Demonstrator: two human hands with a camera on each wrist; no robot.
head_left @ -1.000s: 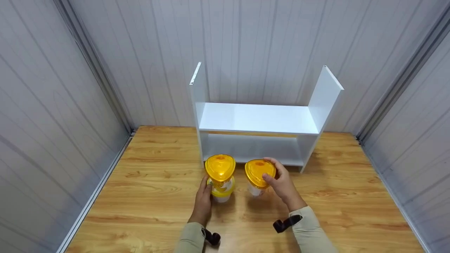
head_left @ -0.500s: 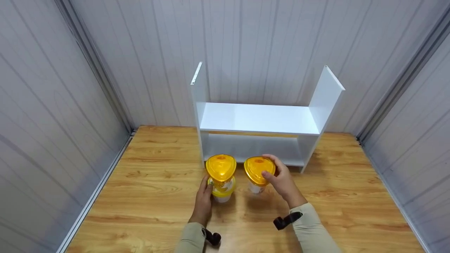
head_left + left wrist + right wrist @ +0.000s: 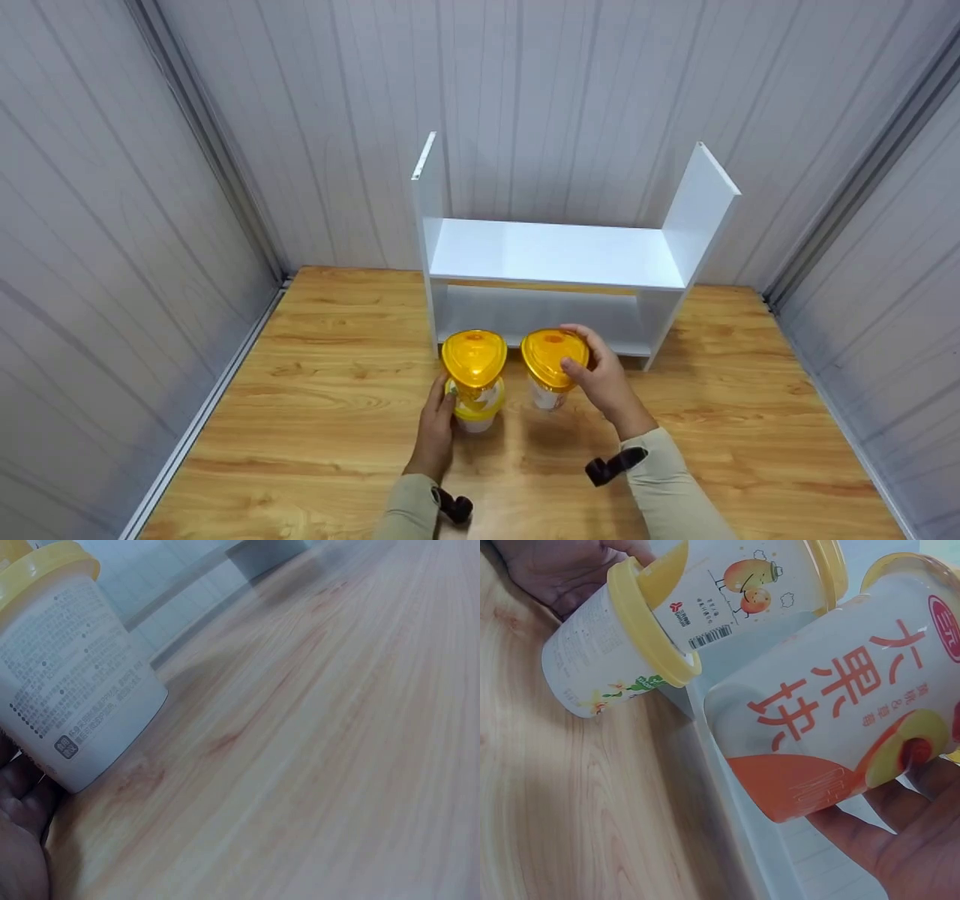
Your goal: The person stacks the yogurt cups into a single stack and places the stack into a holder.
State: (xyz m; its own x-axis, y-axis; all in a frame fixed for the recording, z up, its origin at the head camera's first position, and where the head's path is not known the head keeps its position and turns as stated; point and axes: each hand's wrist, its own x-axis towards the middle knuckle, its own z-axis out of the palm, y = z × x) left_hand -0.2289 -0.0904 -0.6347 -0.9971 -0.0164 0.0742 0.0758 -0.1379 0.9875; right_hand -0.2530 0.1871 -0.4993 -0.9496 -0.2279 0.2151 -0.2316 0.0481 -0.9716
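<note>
Gripped between thumb and fingers of the right hand [image 3: 610, 387] I watch remotely, the single orange-lidded cup [image 3: 552, 355] is near upright at the frame's lower centre, just right of the stacked cups [image 3: 474, 360] the left hand [image 3: 434, 433] holds.

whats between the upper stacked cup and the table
The lower cup: the right wrist view shows the upper cup stacked on its yellow rim, and the left wrist view shows its base down at the table.
</note>
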